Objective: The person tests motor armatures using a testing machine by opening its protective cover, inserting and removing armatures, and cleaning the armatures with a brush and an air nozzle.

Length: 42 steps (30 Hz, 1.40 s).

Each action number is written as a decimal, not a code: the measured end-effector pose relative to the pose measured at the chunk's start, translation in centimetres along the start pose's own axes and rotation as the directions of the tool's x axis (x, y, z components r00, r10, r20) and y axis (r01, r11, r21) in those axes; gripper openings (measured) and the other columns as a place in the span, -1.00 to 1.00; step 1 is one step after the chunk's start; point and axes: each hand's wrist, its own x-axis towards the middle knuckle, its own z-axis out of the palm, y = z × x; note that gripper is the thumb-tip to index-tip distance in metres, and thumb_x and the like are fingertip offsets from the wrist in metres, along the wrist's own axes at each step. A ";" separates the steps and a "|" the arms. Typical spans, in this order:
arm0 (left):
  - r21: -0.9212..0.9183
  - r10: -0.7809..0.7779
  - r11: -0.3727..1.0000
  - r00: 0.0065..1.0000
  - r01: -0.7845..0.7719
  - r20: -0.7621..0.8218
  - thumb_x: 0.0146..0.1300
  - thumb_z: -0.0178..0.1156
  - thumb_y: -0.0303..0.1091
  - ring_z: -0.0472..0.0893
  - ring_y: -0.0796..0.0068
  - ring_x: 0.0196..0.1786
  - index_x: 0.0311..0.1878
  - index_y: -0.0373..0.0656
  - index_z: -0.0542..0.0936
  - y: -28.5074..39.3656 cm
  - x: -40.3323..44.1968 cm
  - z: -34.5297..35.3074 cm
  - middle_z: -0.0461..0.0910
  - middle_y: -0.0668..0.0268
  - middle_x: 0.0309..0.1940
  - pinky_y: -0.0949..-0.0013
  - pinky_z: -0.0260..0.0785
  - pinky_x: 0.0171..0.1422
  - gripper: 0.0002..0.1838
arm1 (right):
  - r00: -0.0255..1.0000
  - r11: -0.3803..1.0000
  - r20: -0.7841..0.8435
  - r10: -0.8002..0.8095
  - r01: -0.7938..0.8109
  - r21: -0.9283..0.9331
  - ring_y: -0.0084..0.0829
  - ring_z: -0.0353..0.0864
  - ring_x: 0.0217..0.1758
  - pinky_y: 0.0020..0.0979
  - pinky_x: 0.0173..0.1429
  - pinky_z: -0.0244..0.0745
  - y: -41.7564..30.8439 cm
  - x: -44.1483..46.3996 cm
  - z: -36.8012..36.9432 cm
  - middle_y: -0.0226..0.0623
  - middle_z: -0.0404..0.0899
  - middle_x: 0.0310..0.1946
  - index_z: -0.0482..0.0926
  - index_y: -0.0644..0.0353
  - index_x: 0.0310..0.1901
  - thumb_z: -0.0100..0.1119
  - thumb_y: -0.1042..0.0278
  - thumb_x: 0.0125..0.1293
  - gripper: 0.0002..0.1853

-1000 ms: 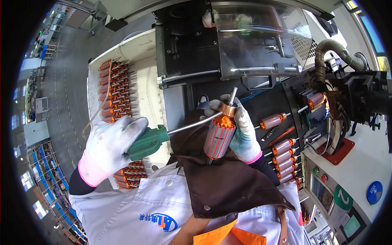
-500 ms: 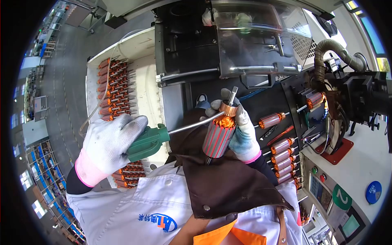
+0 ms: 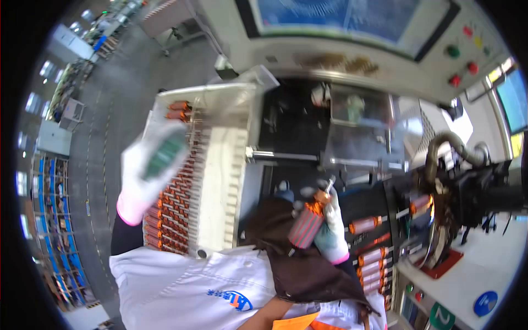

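My left hand (image 3: 137, 168), in a white glove with a pink cuff, is closed around a green air blow gun (image 3: 165, 155). It is over the left side of a white tray, and both are smeared by motion; the nozzle cannot be made out. In front of the brown apron, my right hand (image 3: 331, 234) grips a motor armature (image 3: 306, 228). The armature is tilted, with its copper commutator and bare shaft end pointing up and away. Its striped core hangs toward the apron.
Rows of armatures (image 3: 175, 212) fill the left part of the white tray (image 3: 223, 181). More armatures (image 3: 371, 269) lie at the right, near a red-handled tool (image 3: 379, 240). A machine with a clear cover (image 3: 357, 135) stands ahead; a flexible hose (image 3: 440, 144) curves at the right.
My left hand has carried the air blow gun up and away from the armature, over the tray. My right hand still holds the armature, lower in view. The camera view has shifted.
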 end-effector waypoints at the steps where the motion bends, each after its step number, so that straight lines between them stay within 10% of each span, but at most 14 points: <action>1: -0.211 -0.048 0.977 0.949 -0.020 -0.312 0.16 0.29 -0.36 0.62 0.37 -0.34 0.03 -0.16 0.53 -2.1 0.5 -1.3 0.60 0.23 -0.20 0.32 0.47 -0.28 -0.64 | 0.999 0.998 -0.022 -0.024 0.022 -0.065 -0.15 0.60 0.02 -0.10 0.05 0.59 0.0 0.2 -0.3 -0.05 0.49 0.08 0.16 0.14 0.33 0.24 0.06 0.31 -0.32; 7: -0.050 -0.136 0.355 0.001 -0.933 -0.991 0.43 0.06 -0.17 0.57 0.54 -0.13 0.04 -0.14 0.51 -17.1 4.2 -9.0 0.59 0.33 -0.10 0.36 0.46 -0.14 -0.72 | 1.000 0.997 -0.013 -0.015 0.014 -0.082 -0.18 0.58 -0.03 -0.07 0.06 0.56 -0.1 1.1 -1.2 -0.18 0.51 -0.01 0.30 -0.02 0.28 0.15 0.06 0.36 -0.49; 9: -0.165 -0.310 0.833 -0.199 -0.528 -0.930 0.44 -0.04 0.05 0.56 0.54 -0.16 0.11 -0.05 0.48 -14.8 10.6 -3.5 0.57 0.40 -0.16 0.40 0.43 -0.02 -0.59 | 0.997 0.992 -0.057 -0.045 0.037 -0.124 -0.19 0.58 -0.04 -0.08 0.04 0.55 -0.3 1.3 -0.2 -0.23 0.52 -0.05 0.34 -0.01 0.24 0.12 0.05 0.38 -0.54; 11: -0.528 -0.774 0.018 0.322 -0.849 -0.544 0.38 0.12 -0.28 0.54 0.58 -0.24 0.15 -0.05 0.44 -17.0 13.3 4.8 0.54 0.39 -0.18 0.44 0.44 -0.17 -0.69 | 0.996 0.987 -0.061 -0.060 0.050 -0.150 -0.20 0.58 -0.03 -0.09 0.07 0.55 -0.7 1.2 0.1 -0.21 0.52 -0.05 0.32 0.02 0.25 0.13 0.09 0.38 -0.53; 12: -0.847 -0.788 0.361 0.358 -0.390 -0.501 0.30 0.20 -0.47 0.55 0.64 -0.30 0.14 -0.11 0.42 -18.7 14.1 10.7 0.55 0.36 -0.20 0.56 0.41 -0.30 -0.64 | 0.991 0.989 -0.112 -0.074 0.059 -0.135 -0.20 0.57 -0.02 -0.09 0.09 0.55 -0.7 1.2 0.1 -0.19 0.52 -0.06 0.30 0.05 0.26 0.14 0.12 0.37 -0.51; 15: -0.944 -0.730 0.294 0.601 -0.153 -0.325 0.25 0.31 -0.38 0.59 0.58 -0.26 0.03 -0.16 0.50 -20.0 15.4 23.7 0.60 0.33 -0.29 0.46 0.44 -0.23 -0.68 | 0.985 0.987 -0.156 -0.075 0.051 -0.151 -0.20 0.57 -0.03 -0.09 0.09 0.55 -1.0 1.3 -0.5 -0.20 0.52 -0.06 0.35 0.04 0.23 0.15 0.11 0.36 -0.54; 17: -0.638 -0.624 0.742 0.562 0.207 -0.543 0.21 0.34 -0.30 0.63 0.34 -0.17 0.03 -0.23 0.53 -20.1 15.2 28.7 0.63 0.17 -0.25 0.32 0.45 -0.03 -0.63 | 0.977 0.985 -0.191 -0.092 0.062 -0.159 -0.20 0.57 -0.03 -0.08 0.09 0.55 -1.3 1.6 -0.7 -0.20 0.52 -0.06 0.37 0.03 0.21 0.16 0.10 0.36 -0.55; 25: -0.964 -0.767 0.263 0.598 -0.037 -0.232 0.18 0.32 -0.09 0.53 -0.06 0.10 0.28 -0.27 0.35 -27.4 19.7 40.7 0.54 -0.12 0.02 0.18 0.36 0.20 -0.30 | 0.927 0.960 -0.314 -0.204 0.127 -0.249 -0.18 0.60 -0.08 -0.09 -0.05 0.60 -1.0 1.6 -0.8 -0.23 0.55 -0.12 0.42 0.04 0.11 0.14 0.01 0.33 -0.58; 29: -0.278 -0.706 0.701 0.582 0.657 -0.404 0.26 0.22 0.02 0.24 -0.25 0.34 0.42 -0.36 0.14 -30.6 17.8 44.1 0.22 -0.37 0.28 0.06 0.14 0.42 -0.15 | 0.914 0.949 -0.329 -0.236 0.144 -0.280 -0.18 0.60 -0.09 -0.10 -0.04 0.60 -1.5 1.5 -0.5 -0.23 0.54 -0.11 0.38 0.04 0.14 0.15 0.02 0.32 -0.55; 31: -0.431 -0.873 0.480 0.464 0.764 -0.150 0.29 0.20 -0.01 0.18 -0.28 0.38 0.43 -0.42 0.07 -24.0 14.2 33.5 0.15 -0.43 0.29 0.09 0.09 0.46 -0.13 | 0.926 0.950 -0.292 -0.240 0.162 -0.268 -0.17 0.60 -0.09 -0.10 -0.04 0.60 -1.8 1.6 -1.2 -0.20 0.53 -0.10 0.35 0.05 0.18 0.16 0.06 0.32 -0.52; 33: -0.363 -0.537 0.839 0.722 0.405 -0.436 0.32 0.18 -0.07 0.18 -0.26 0.39 0.44 -0.38 0.09 -17.9 6.1 29.6 0.15 -0.41 0.30 0.12 0.05 0.48 -0.19 | 0.931 0.956 -0.289 -0.223 0.151 -0.251 -0.17 0.60 -0.09 -0.10 -0.04 0.60 -2.2 1.2 -0.7 -0.19 0.53 -0.10 0.33 0.06 0.21 0.17 0.08 0.32 -0.50; 36: -0.864 -0.702 0.228 0.691 0.449 0.174 0.38 0.15 -0.27 0.52 0.50 -0.29 -0.07 -0.34 0.50 -5.6 -3.3 23.0 0.55 0.28 -0.34 0.42 0.44 -0.12 -0.72 | 0.972 0.937 -0.096 -0.214 0.176 -0.303 -0.22 0.59 -0.07 -0.15 0.05 0.56 -3.4 2.3 2.9 -0.12 0.52 -0.07 0.30 0.12 0.25 0.17 0.23 0.34 -0.50; 37: -0.703 -0.443 0.483 0.838 0.522 0.318 0.42 0.11 -0.21 0.52 0.50 -0.25 0.03 -0.31 0.46 -2.6 -5.2 20.1 0.55 0.33 -0.31 0.41 0.44 -0.07 -0.67 | 0.973 0.943 -0.108 -0.206 0.168 -0.287 -0.22 0.59 -0.07 -0.15 0.05 0.56 -3.3 3.1 3.3 -0.12 0.52 -0.07 0.30 0.12 0.25 0.17 0.23 0.34 -0.50; 42: -0.877 -0.284 0.065 0.851 0.476 0.441 0.43 0.07 -0.06 0.51 0.52 -0.32 0.14 -0.22 0.34 8.4 -7.4 17.8 0.51 0.40 -0.30 0.43 0.40 -0.26 -0.55 | 0.975 0.850 0.056 -0.214 0.214 -0.482 -0.28 0.58 -0.01 -0.24 0.10 0.50 -2.0 7.5 7.4 -0.10 0.54 -0.02 0.21 0.20 0.34 0.14 0.34 0.37 -0.44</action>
